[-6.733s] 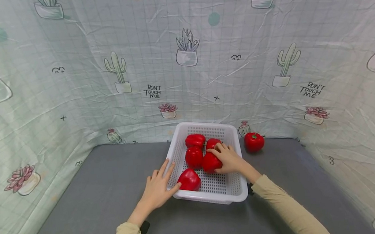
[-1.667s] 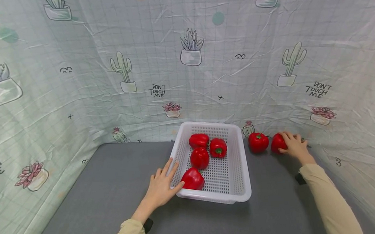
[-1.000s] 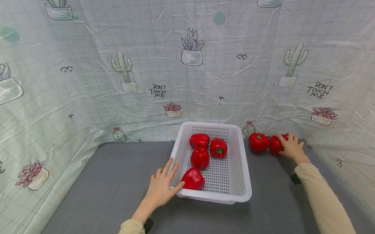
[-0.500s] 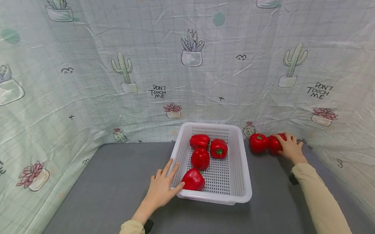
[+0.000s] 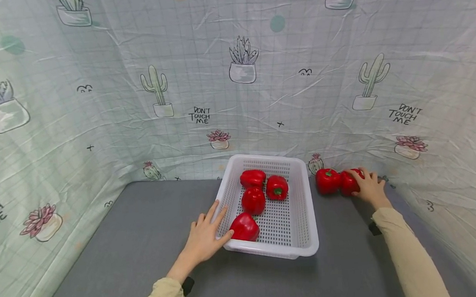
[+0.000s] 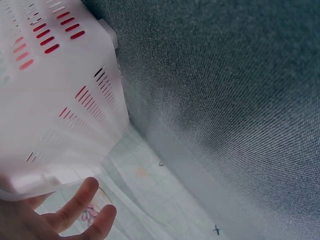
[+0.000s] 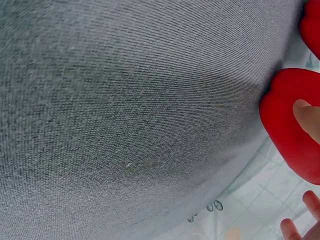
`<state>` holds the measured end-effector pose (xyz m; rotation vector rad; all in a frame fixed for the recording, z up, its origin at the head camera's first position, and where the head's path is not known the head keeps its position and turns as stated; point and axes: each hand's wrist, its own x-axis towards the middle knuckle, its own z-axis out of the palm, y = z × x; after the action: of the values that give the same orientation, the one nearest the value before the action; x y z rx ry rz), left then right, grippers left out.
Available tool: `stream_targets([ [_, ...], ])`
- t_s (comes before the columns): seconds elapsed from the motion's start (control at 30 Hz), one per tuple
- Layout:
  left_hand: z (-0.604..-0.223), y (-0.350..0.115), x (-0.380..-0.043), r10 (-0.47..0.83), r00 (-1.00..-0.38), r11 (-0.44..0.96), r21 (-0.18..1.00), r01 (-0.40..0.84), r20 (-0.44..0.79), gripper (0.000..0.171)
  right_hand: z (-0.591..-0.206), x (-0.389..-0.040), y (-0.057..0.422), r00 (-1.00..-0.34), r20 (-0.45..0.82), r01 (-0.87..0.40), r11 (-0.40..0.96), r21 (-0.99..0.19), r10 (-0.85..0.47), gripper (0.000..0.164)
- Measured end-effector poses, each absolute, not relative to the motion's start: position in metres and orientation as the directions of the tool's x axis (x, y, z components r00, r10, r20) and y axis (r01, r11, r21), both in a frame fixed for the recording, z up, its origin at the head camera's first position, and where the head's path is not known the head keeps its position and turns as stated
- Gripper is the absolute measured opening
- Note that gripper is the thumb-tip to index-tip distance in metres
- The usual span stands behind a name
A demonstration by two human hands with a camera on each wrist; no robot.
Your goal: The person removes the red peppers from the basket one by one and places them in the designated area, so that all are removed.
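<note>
Right hand (image 5: 369, 187) grips a pepper (image 5: 348, 182) touching another pepper (image 5: 327, 180) beside the basket (image 5: 305, 208).

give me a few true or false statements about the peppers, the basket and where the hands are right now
1. Four red peppers lie inside the white basket. True.
2. The right hand is inside the basket. False: it rests on a red pepper on the grey table, to the right of the basket.
3. The left hand touches the basket's left rim with fingers spread. True.
4. Only one pepper sits outside the basket. False: two do, the one under the right hand and another pepper right beside it.
5. The basket is tipped on its side. False: it stands flat on the table.
</note>
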<state>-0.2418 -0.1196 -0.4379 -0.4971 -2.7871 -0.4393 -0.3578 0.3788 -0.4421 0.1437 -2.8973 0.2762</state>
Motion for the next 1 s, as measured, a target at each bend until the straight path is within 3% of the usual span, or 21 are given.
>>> stream_targets([
  [0.53, -0.439, -0.120, -0.241, 0.290, -0.902, 0.886, 0.267, 0.379, 0.319, 0.069, -0.442, -0.343, 0.364, -0.928, 0.350, -0.193, 0.967, -0.168, -0.125, 0.075],
  [1.0, -0.439, -0.120, -0.242, 0.287, -0.905, 0.888, 0.268, 0.374, 0.314, 0.069, -0.423, -0.310, 0.317, -0.797, 0.542, -0.385, 0.915, -0.117, -0.266, 0.067],
])
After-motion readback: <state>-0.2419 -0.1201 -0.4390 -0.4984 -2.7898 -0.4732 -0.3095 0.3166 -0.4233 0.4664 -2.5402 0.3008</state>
